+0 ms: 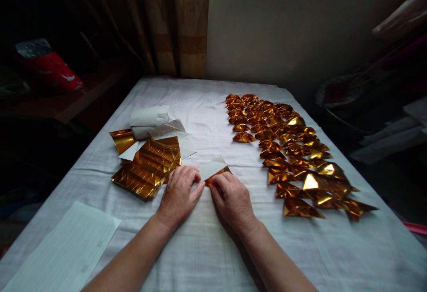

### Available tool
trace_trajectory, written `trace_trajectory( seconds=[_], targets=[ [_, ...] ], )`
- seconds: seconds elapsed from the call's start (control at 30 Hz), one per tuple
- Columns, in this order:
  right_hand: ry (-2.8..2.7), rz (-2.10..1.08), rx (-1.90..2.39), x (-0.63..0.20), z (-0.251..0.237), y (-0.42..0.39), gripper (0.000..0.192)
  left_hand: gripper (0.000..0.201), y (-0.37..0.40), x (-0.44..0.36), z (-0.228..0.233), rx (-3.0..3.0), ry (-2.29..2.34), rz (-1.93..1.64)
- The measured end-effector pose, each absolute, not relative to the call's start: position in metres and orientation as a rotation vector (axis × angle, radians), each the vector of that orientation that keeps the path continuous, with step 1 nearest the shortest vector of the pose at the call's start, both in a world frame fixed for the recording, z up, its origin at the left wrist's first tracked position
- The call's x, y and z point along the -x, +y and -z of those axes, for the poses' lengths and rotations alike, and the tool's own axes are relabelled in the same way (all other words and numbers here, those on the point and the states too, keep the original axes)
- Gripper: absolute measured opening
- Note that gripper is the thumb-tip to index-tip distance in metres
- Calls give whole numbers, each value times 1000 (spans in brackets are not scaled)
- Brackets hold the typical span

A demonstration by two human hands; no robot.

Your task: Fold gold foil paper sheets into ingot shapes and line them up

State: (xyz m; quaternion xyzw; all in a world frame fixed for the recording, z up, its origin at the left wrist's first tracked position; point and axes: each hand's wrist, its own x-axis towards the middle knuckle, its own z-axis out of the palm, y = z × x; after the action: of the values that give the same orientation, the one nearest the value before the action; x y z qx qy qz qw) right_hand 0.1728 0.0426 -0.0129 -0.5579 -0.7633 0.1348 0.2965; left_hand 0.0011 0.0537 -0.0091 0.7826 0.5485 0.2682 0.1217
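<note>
A gold foil sheet (213,169), white on its back, lies partly folded on the white cloth (207,118) in front of me. My left hand (180,192) presses its near left corner with the fingertips. My right hand (230,196) pinches the same sheet from the right, fingers curled on its edge. Both hands meet at the sheet's near corner. A stack of flat gold foil sheets (148,167) lies just left of my left hand. Several folded gold foil pieces (290,154) are laid out in rows to the right of my right hand.
A white roll with clear wrapping (150,120) sits behind the stack. A lined white paper (63,252) lies at the near left edge. A red object (50,67) rests on a dark shelf at the left. Curtain and wall stand behind the table; clutter at the right.
</note>
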Motion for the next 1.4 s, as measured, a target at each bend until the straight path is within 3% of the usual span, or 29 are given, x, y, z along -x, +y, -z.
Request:
trace_trajectory(
  seconds=[0.43, 0.8, 1.03, 1.23, 1.4],
  targets=[
    [-2013, -280, 1704, -162, 10, 46, 17, 7, 57, -4, 11, -2228, 1670, -728],
    [-1939, -561, 1527, -176, 12, 48, 13, 12, 59, 1, 11, -2186, 1620, -768],
    [-1937, -584, 1470, -181, 15, 50, 14, 12, 61, 4, 14, -2197, 1599, -762],
    [-1938, -572, 1456, -180, 14, 50, 14, 16, 50, 3, 7, -2423, 1506, -890],
    [-1916, -624, 1424, -182, 11, 49, 12, 18, 41, -3, 3, -2667, 1381, -750]
  ],
)
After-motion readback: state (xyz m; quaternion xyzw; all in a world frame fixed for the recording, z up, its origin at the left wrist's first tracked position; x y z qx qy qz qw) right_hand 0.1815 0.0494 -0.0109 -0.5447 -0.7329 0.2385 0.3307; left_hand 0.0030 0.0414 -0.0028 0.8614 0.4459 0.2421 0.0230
